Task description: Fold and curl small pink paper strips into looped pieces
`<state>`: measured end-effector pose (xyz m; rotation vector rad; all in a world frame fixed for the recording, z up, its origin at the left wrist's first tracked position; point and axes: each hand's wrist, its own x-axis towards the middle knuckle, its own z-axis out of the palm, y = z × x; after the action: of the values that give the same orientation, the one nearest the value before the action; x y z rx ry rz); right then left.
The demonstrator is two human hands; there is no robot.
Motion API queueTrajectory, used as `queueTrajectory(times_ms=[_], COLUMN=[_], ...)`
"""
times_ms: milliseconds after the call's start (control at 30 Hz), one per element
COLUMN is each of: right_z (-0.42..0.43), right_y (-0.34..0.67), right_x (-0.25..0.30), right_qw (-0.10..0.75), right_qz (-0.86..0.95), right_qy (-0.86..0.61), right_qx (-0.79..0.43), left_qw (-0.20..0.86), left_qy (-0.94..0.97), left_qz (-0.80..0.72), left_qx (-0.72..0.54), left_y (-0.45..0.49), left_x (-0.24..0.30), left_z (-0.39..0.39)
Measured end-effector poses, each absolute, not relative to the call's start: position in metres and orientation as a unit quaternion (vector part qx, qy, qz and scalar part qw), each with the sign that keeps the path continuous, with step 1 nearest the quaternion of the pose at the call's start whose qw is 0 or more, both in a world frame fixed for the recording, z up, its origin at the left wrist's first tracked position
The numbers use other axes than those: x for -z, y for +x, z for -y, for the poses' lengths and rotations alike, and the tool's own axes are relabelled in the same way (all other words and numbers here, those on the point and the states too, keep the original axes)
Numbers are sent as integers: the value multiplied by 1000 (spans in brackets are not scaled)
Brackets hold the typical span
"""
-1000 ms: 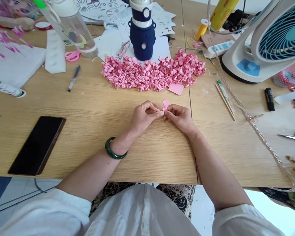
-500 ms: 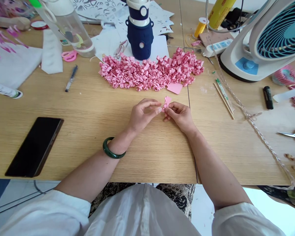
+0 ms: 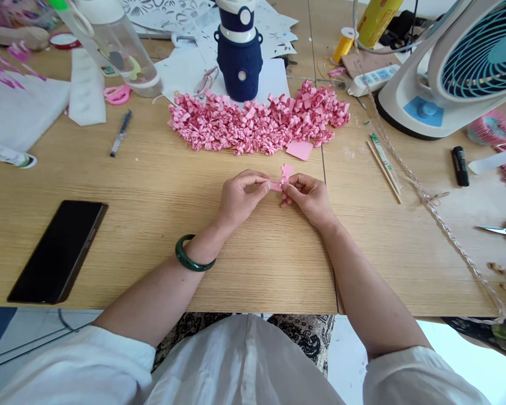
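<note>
Closes the left hand [image 3: 240, 198] back onto the small curled pink paper strip [image 3: 284, 174], looser half a second ago. Pinches it with the right hand [image 3: 308, 197] too, mid-table, just near of the heap of pink paper curls [image 3: 257, 121].

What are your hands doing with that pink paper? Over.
Left hand and right hand both pinching the pink paper piece. Pile of pink curls lies beyond, apart from the hands. Phone off to the left.
</note>
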<state>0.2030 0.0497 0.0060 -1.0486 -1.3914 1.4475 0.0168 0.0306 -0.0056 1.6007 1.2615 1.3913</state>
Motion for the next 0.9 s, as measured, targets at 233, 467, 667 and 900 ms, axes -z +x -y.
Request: queueTrajectory(times_ms=[233, 467, 667, 900], right_z=[-49, -49, -48, -48], right_y=[203, 203, 203, 202], right_x=[-6, -7, -8, -8], right_qw=[421, 407, 394, 382], right_qz=[559, 575, 591, 601], right_qy=[-428, -431, -418, -401], right_qx=[-572, -564, -566, -576], left_qw=[311, 350, 365, 380], left_qy=[622, 616, 607, 596], left_qz=[-476, -455, -453, -459], left_qx=[-539, -540, -542, -539], left_y=[17, 15, 16, 17], left_x=[6, 5, 11, 13], left_z=[-31, -30, -32, -32])
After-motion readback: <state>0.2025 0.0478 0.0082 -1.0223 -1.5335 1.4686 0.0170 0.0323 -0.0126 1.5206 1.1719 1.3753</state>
